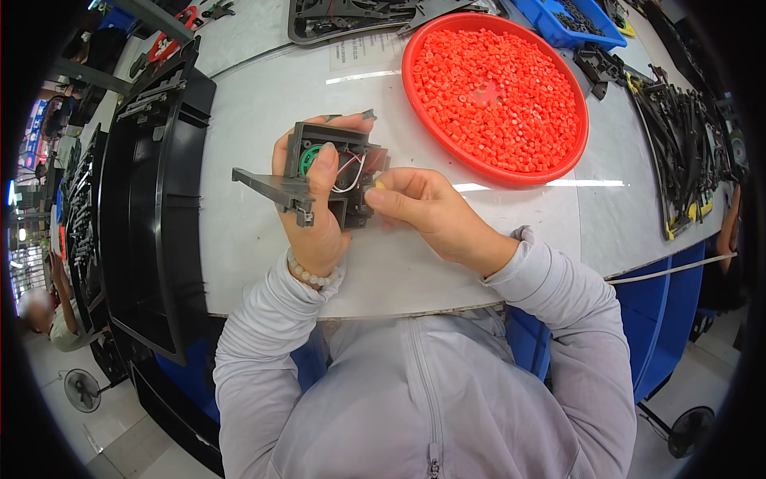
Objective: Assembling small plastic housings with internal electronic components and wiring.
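Far left we have a long black bin (152,215) along the table (247,267) edge. Next, our left hand (317,231) is wrapped firmly around the dark grey housing (345,148), thumb over its front, holding it above the table left of centre; a grey arm (271,190) juts left from it. Inside: green round part (310,160), red and white wires (357,182). Our right hand (443,215) has thumb and fingertips drawn close together at the housing's right edge; can't tell if they grip anything. Beyond: red tray (423,120) of small red parts (511,96), then black strips (678,152).
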A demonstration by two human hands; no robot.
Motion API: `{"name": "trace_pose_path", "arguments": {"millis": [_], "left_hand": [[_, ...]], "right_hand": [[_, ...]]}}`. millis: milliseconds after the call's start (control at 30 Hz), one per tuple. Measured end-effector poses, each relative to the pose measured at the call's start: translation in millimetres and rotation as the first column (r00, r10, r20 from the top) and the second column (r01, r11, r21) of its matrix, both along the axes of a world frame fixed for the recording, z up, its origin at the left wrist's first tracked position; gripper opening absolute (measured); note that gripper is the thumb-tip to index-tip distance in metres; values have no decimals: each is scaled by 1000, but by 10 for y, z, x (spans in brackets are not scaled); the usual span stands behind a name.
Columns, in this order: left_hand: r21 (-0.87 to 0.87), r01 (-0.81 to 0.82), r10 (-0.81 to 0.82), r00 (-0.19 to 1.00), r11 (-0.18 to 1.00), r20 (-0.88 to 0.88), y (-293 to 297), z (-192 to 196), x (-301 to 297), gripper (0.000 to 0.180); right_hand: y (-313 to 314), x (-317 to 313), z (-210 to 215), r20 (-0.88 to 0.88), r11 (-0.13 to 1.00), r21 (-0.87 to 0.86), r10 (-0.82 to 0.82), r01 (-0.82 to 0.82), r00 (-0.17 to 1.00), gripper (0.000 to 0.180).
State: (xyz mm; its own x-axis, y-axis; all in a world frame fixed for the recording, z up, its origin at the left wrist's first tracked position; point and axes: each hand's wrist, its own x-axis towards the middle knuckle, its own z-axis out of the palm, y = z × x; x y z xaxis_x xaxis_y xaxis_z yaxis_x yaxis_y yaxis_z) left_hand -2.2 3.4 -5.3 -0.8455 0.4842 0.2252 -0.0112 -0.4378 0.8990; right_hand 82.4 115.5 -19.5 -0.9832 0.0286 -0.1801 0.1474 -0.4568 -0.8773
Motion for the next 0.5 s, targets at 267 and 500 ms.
{"name": "trace_pose_path", "arguments": {"millis": [267, 500], "left_hand": [[-48, -36, 37, 999, 998, 17, 18, 12, 35, 33], [-82, -121, 122, 992, 989, 15, 28, 22, 96, 34]], "right_hand": [[-41, -9, -67, -18, 998, -19, -62, 62, 998, 27], [-92, 0, -41, 5, 996, -30, -79, 79, 997, 25]]}}
